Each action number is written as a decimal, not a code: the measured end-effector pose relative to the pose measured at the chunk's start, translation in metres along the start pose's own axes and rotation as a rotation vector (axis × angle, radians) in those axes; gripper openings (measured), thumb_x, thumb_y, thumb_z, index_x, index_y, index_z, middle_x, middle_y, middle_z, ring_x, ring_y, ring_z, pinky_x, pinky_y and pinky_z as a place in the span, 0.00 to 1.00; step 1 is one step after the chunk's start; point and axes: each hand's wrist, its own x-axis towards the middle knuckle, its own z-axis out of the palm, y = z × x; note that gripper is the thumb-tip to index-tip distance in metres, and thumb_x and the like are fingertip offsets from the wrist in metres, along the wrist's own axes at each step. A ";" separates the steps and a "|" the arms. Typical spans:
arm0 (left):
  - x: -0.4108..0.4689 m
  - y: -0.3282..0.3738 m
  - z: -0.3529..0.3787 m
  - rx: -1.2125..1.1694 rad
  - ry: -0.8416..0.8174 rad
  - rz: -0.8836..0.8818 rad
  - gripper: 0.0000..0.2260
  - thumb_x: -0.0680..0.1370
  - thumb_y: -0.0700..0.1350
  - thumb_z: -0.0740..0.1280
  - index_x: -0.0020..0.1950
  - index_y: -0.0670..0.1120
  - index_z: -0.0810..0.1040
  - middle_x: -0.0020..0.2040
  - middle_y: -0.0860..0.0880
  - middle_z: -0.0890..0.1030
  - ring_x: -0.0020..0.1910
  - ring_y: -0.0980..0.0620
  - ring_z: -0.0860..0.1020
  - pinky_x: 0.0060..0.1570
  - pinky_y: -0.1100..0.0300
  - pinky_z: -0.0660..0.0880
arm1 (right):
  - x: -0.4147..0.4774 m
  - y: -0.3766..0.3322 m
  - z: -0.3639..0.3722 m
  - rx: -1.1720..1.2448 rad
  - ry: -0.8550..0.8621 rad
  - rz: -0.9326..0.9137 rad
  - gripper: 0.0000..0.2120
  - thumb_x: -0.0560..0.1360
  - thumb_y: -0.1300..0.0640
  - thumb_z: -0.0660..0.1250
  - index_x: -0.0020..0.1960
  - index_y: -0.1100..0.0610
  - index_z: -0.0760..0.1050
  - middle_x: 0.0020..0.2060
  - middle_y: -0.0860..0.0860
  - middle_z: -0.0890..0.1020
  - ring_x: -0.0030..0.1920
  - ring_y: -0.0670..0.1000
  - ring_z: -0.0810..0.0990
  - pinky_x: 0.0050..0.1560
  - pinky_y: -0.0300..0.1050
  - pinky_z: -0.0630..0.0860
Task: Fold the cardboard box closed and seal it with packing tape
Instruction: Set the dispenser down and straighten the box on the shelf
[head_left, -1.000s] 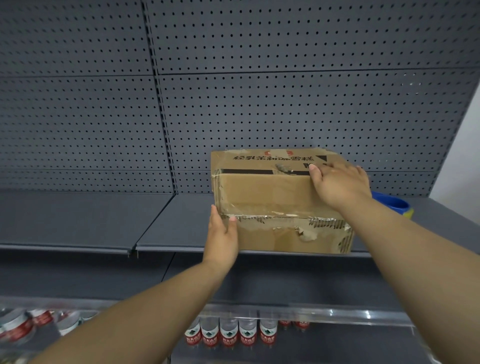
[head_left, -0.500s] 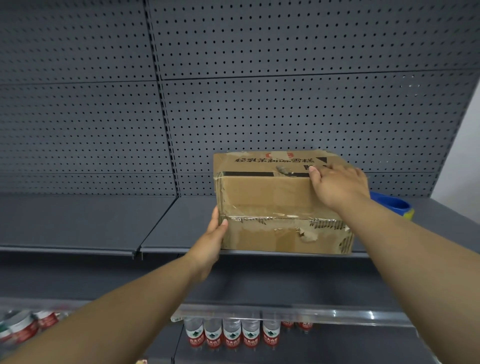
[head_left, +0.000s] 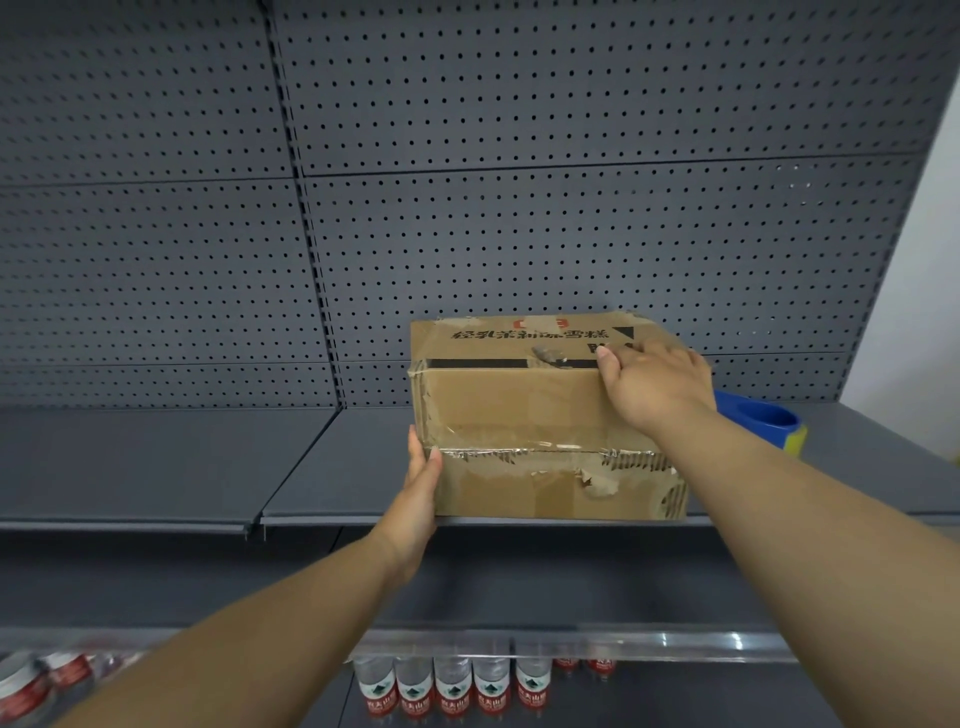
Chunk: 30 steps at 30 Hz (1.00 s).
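I had the cardboard box (head_left: 540, 415) on the shelf (head_left: 311, 467), my left hand (head_left: 421, 483) flat against its near left corner, my right hand (head_left: 657, 387) spread, pressing its top edge. Flaps looked folded; taping seemingly came next, needing one hand freed.

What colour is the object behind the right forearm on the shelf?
Blue, with a yellow-green edge; head view.

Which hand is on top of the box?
The right hand. It lies flat over the top right edge of the cardboard box, while the left hand is lower, pressed against the box's left side near the shelf.
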 end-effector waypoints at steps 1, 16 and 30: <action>0.000 0.003 0.001 0.003 -0.010 -0.013 0.25 0.77 0.65 0.52 0.69 0.74 0.40 0.76 0.61 0.51 0.75 0.52 0.55 0.72 0.40 0.53 | 0.000 0.000 0.000 -0.001 -0.004 0.003 0.28 0.80 0.42 0.38 0.69 0.49 0.68 0.67 0.55 0.71 0.67 0.57 0.67 0.70 0.57 0.56; 0.027 0.090 0.004 0.025 0.250 -0.044 0.31 0.78 0.66 0.44 0.73 0.48 0.63 0.69 0.54 0.68 0.66 0.53 0.68 0.67 0.47 0.62 | 0.011 0.034 -0.020 0.710 0.053 0.329 0.24 0.82 0.48 0.49 0.75 0.57 0.59 0.72 0.58 0.65 0.72 0.59 0.62 0.71 0.56 0.56; 0.048 0.109 0.013 0.099 0.268 -0.124 0.15 0.81 0.46 0.53 0.41 0.45 0.74 0.34 0.46 0.77 0.34 0.47 0.75 0.32 0.57 0.72 | 0.022 0.050 -0.016 1.019 -0.154 0.538 0.22 0.81 0.48 0.53 0.62 0.64 0.72 0.54 0.60 0.78 0.51 0.58 0.77 0.51 0.51 0.74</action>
